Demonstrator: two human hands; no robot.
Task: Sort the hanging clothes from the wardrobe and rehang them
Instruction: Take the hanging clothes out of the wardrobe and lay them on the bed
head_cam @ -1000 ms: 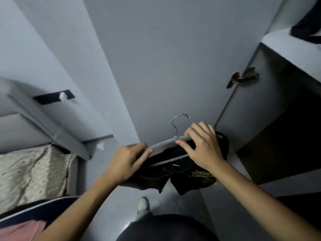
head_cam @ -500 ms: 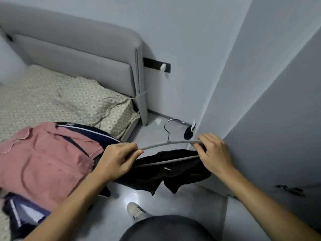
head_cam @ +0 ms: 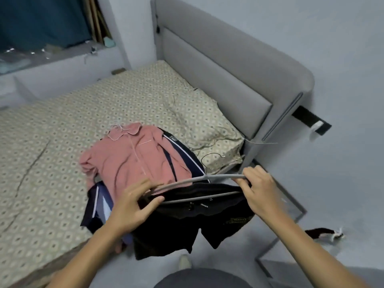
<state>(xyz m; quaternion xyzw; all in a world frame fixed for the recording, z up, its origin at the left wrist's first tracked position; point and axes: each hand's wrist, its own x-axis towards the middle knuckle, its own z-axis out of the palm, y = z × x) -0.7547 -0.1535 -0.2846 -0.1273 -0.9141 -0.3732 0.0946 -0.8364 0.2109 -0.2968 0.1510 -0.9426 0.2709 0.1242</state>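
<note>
Left hand (head_cam: 133, 201) and right hand (head_cam: 257, 191) pinching the ends of a grey hanger (head_cam: 199, 179). Black shorts (head_cam: 193, 221) draped over its bar, right beside the pink shirt (head_cam: 133, 159) on the bed (head_cam: 52, 125).

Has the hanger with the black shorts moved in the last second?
Yes. The hanger has swung left from the wardrobe door toward the bed, by the pink shirt.

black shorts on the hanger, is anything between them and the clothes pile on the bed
Nothing visible. The left hand and right hand hold the grey hanger with the black shorts beside the bed, close by the pink shirt topping the pile.
</note>
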